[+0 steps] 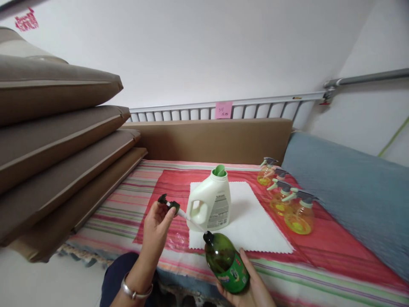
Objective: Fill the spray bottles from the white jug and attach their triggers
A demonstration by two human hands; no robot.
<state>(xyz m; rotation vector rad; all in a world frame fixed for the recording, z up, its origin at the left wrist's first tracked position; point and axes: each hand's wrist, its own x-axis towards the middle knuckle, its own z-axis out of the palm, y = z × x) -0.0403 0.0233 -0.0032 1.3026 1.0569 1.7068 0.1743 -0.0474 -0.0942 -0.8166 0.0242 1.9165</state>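
Observation:
My left hand [157, 221] pinches a dark pump head [172, 207] between thumb and fingers. The pump's pale dip tube slants down to the right, its tip at the neck of a green bottle [222, 253]; I cannot tell if the tip is inside. My right hand [251, 288] grips the lower part of that bottle, which is tilted and has a green label. Just behind both hands stands a pale jug [211, 200] with a handle and an open green spout. It rests on a white cloth [252, 213] with zigzag edges.
Several spray bottles [299, 217] with yellow liquid stand in a row at the right on a red sheet [335, 247]. Brown cushions [64, 140] are stacked at the left. A brown panel [204, 140] lines the back, and a blue padded surface [348, 179] borders the right.

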